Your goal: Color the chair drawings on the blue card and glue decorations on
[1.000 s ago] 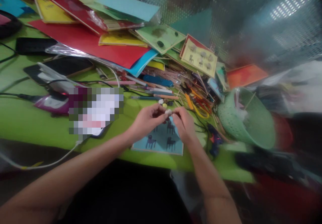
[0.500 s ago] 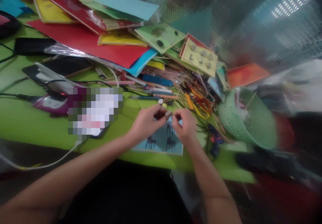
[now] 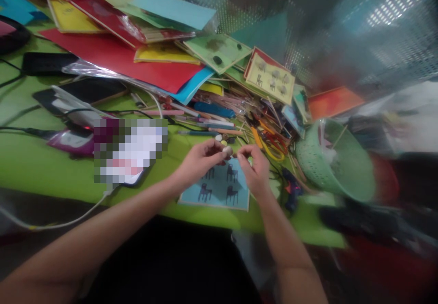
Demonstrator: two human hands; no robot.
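Light blue card (image 3: 219, 190) with dark chair figures, lime-green tablecloth (image 3: 41, 167), mint perforated basket (image 3: 337, 162)

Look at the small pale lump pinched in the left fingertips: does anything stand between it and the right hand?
Nothing visible does. The left hand pinches the pale lump above the blue card; the right hand is beside it, fingertips apart from it by a narrow open gap.

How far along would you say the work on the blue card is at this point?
Done: the blue card already carries four small dark chairs. In hand: the left hand pinches a small pale lump at its fingertips above the card, and the right hand is beside it, fingers curled. Left: the lump is not yet on the card; other pale bits lie beyond.
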